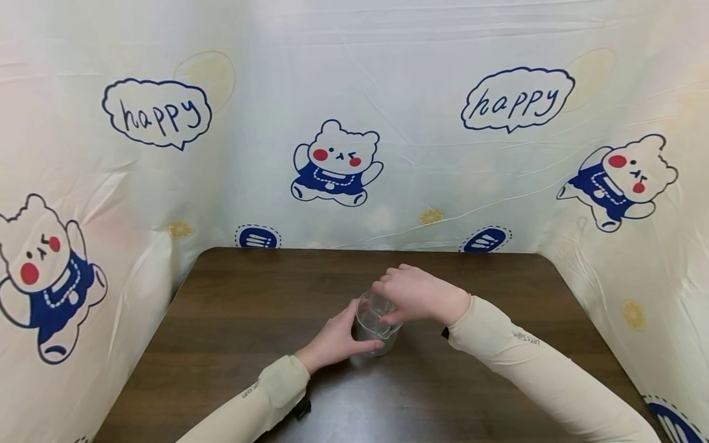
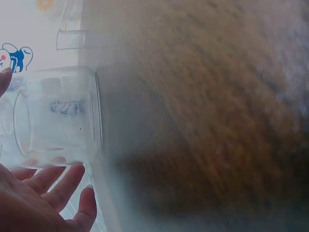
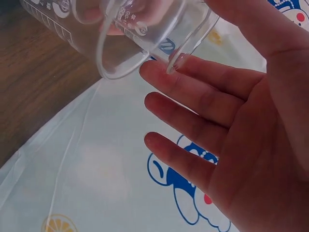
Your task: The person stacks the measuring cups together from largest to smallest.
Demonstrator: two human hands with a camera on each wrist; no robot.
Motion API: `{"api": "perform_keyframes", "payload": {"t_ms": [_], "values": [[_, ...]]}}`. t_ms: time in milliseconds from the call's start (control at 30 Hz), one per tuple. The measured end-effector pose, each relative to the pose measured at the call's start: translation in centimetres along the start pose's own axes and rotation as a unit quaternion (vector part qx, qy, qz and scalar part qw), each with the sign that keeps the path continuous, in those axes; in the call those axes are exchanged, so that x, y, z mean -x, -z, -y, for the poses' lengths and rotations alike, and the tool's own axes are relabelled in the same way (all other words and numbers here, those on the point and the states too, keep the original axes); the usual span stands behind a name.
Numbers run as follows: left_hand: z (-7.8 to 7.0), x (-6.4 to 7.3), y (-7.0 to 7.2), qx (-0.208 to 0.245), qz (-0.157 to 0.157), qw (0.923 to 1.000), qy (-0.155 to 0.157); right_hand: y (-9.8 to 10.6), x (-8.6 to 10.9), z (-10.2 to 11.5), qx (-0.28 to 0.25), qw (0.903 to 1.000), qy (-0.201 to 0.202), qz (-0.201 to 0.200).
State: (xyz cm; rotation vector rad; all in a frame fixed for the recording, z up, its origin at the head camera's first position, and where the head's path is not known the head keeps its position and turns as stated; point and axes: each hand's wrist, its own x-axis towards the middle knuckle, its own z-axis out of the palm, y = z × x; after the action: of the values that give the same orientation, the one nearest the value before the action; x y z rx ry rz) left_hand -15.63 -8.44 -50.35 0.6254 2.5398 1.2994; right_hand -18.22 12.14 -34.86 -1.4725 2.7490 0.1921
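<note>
A large clear glass beaker (image 1: 391, 343) with printed markings stands upright on the table. My left hand (image 1: 335, 337) holds it round the side, thumb on the near wall and fingers on the far-left wall. In the left wrist view, the fingers lie against the beaker (image 2: 67, 128). My right hand (image 1: 418, 295) is over the mouth and pinches the rim of a smaller glass beaker (image 3: 159, 36) between thumb and fingers. That smaller beaker is partly inside the larger one; its base shows through the glass. The right hand's other fingers extend outside, apart from the glass.
The brown wooden table (image 1: 266, 289) has a printed curtain (image 1: 421, 74) at its back and both sides. Another clear glass shape (image 2: 71, 40) shows beyond the beaker in the left wrist view; its kind is unclear.
</note>
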Motion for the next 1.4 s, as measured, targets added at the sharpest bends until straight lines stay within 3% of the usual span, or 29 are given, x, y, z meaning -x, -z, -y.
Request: {"api": "perform_keyframes", "payload": {"t_ms": [400, 967, 1400], "values": [[0.0, 0.0, 0.0, 0.000, -0.006, 0.9999, -0.010, -1.7, -0.6, 0.2, 0.019, 0.9998, 0.000, 0.008], [0.2, 0.0, 0.0, 0.002, 0.001, 1.0000, -0.007, -3.2, -1.2, 0.8, 0.062, 0.9979, -0.014, 0.017], [0.3, -0.1, 0.0, 0.003, 0.004, 1.0000, 0.003, -4.3, -1.6, 0.7, 0.064, 0.9976, -0.015, 0.022]]}}
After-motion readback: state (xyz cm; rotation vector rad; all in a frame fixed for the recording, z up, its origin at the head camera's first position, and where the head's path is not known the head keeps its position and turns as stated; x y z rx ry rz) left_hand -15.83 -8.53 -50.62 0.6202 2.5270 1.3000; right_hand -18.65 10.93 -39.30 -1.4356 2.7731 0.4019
